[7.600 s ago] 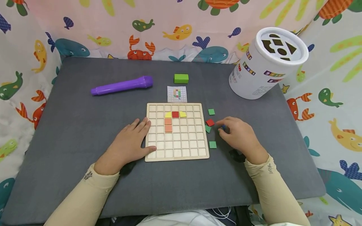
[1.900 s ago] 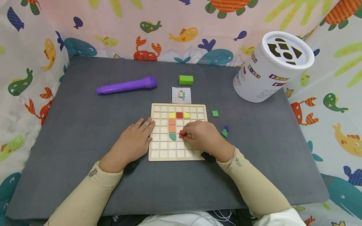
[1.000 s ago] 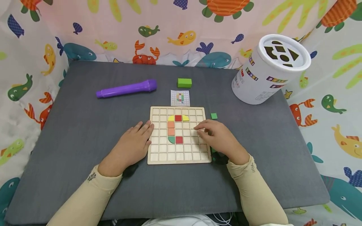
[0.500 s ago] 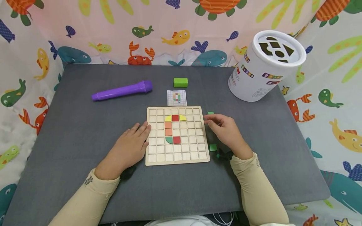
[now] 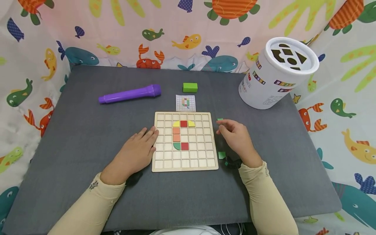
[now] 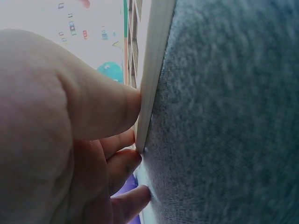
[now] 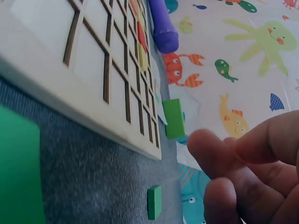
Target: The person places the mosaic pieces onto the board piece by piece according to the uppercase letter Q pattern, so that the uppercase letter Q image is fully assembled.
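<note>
My left hand (image 5: pixel 132 155) rests against the left edge of the wooden grid board (image 5: pixel 199 163), fingers extended. On the board sit a yellow tile (image 5: pixel 176 124), a red tile (image 5: pixel 183 124) and another yellow tile (image 5: pixel 191 124). Below are two orange tiles (image 5: pixel 176 134), a green quarter-round tile (image 5: pixel 177 146) and a second red tile (image 5: pixel 184 146). Off the board's right side hovers my right hand (image 5: pixel 236 137), loosely curled, with no tile visible between its fingers. Close to its fingertips lies a green square tile (image 7: pixel 154 202); another green tile (image 5: pixel 221 155) lies nearer the wrist.
A small pattern card (image 5: pixel 185 103) lies behind the board, with a green block (image 5: pixel 190 87) beyond it. Further left is a purple marker-shaped stick (image 5: pixel 130 94). A white tub (image 5: pixel 268 81) with a slotted lid stands at the back right of the grey table (image 5: pixel 147 202).
The green quarter-round and the second red tile have gone onto the board; my right hand let go of the red one and moved right, off the board. My left hand stays at the edge.
</note>
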Action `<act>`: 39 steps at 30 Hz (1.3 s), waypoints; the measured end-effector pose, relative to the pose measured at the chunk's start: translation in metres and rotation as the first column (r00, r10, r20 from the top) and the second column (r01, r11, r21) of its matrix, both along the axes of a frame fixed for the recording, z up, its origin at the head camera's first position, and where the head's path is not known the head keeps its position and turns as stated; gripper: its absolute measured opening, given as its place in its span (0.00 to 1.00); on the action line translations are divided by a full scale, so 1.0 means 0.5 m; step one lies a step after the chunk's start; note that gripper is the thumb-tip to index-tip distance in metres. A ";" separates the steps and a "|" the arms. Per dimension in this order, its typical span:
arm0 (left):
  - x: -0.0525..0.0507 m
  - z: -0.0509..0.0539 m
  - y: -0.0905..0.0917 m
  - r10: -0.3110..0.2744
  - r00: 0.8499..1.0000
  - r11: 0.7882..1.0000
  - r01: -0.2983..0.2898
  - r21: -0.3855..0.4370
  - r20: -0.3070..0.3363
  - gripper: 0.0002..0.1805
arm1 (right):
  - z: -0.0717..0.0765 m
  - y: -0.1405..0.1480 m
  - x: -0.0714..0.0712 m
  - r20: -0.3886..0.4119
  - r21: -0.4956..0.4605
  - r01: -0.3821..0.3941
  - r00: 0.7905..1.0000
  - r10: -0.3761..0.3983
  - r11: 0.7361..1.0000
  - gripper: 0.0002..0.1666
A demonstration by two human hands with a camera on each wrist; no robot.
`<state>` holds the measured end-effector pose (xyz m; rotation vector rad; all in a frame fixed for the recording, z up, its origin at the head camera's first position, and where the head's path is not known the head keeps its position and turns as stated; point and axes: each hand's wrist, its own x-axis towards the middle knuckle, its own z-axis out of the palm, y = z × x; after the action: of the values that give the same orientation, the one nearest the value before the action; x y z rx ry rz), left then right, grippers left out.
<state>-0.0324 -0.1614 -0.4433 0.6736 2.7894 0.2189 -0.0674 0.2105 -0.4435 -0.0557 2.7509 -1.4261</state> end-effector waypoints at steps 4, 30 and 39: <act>0.000 0.001 0.002 -0.007 1.000 1.000 0.007 -0.002 -0.005 0.34 | -0.004 0.010 -0.001 -0.084 0.115 0.059 0.995 -0.050 0.992 0.18; 0.001 -0.002 0.003 -0.004 1.000 1.000 0.004 -0.001 -0.024 0.34 | -0.032 0.019 -0.008 -0.127 0.618 -0.012 0.985 0.114 0.786 0.07; 0.001 -0.007 0.004 -0.008 1.000 1.000 0.008 0.011 -0.027 0.34 | 0.003 -0.057 -0.007 -0.159 0.505 -0.176 0.943 0.291 0.845 0.09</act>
<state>-0.0319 -0.1594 -0.4470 0.6954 2.8125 0.2253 -0.0711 0.1819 -0.4420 -0.5524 3.0621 -0.6760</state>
